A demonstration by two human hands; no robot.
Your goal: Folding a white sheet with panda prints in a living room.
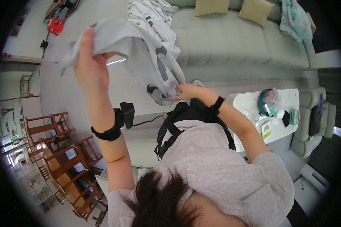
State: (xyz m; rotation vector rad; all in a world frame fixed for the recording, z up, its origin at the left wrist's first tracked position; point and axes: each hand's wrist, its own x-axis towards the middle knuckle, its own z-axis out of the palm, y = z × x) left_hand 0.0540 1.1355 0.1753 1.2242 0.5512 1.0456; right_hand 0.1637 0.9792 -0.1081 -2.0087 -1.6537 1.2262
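Note:
Stretched between my two hands is a light grey cloth [140, 62] printed with dark figures. It hangs in a loose, folded curve. My left hand [93, 62] is raised at the far left, its fingers closed round one end of the fabric. Lower and nearer to me, my right hand [193, 93] pinches the other end at its edge. Folds hide the tips of several fingers. A larger white cloth [146, 13] with similar dark prints lies beyond, against the left end of the sofa; where the two overlap I cannot tell them fully apart.
The pale green sofa [223, 41] with yellow cushions [255, 11] stands ahead. To the right, a white table [291, 96] bears a round teal container [262, 102] and small items. Wooden chairs [51, 128] stand at the left. A dark device [127, 114] is strapped to my left wrist.

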